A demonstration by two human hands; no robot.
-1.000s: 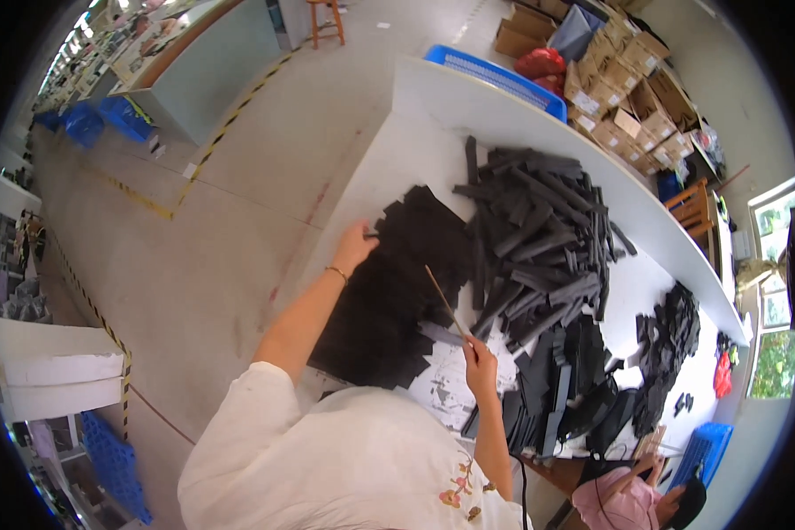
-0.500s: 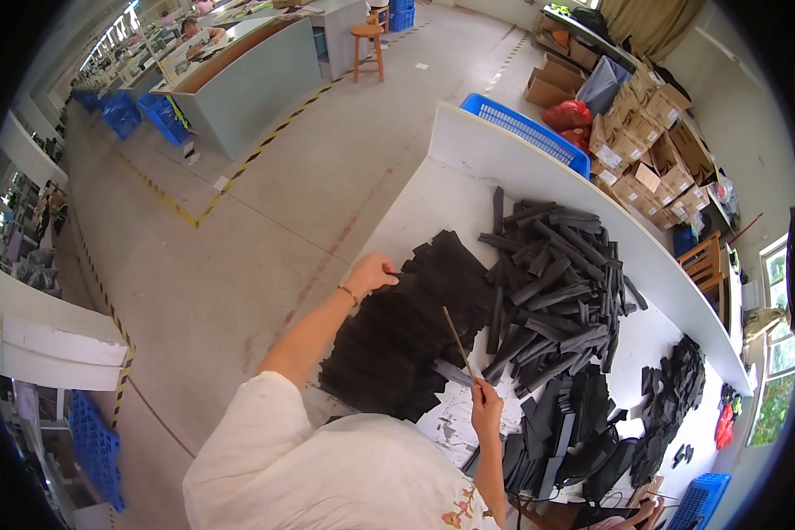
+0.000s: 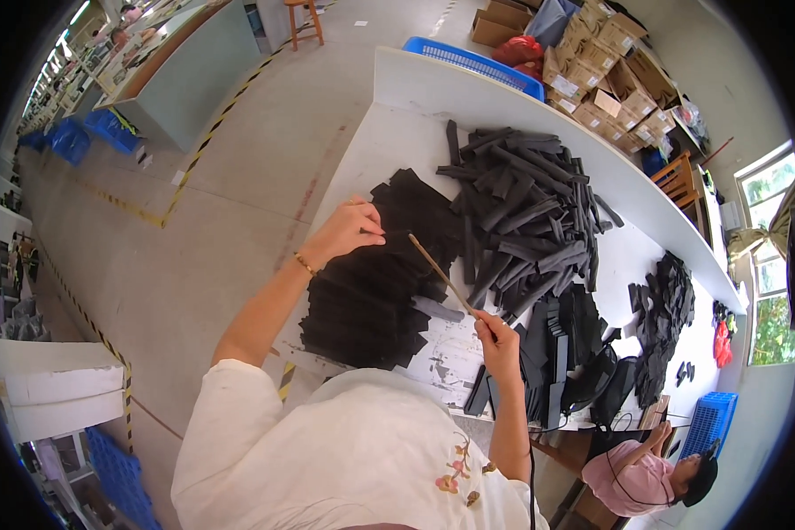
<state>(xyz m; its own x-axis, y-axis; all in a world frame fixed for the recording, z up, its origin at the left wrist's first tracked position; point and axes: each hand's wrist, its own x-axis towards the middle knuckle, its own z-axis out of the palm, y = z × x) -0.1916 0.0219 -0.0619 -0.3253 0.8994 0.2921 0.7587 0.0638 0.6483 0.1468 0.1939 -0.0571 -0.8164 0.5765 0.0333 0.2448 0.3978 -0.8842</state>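
Note:
My left hand (image 3: 352, 228) is closed in a pinch on the edge of a thin black strip, above a spread of overlapping black strips (image 3: 362, 305) that looks like fabric. In my right hand (image 3: 501, 346) is a thin brown stick (image 3: 437, 269), its far tip close to the left fingertips. Whether the tip touches the pinched strip I cannot tell. A single grey strip (image 3: 437, 309) lies by the right edge of the spread. Beyond the right hand rises a loose heap of folded or rolled black strips (image 3: 530, 208).
The white table (image 3: 397, 132) has a raised panel (image 3: 539, 119) along its far side. More black pieces (image 3: 662, 309) lie to the right, with black pouch-like things (image 3: 592, 380) nearer. A co-worker in pink (image 3: 632, 477) sits at lower right. A blue basket (image 3: 477, 66) stands behind the panel.
The view has shifted, bringing the co-worker into sight. My left hand now shows raised over the spread, nearer the stick's tip. Both hands keep their grip.

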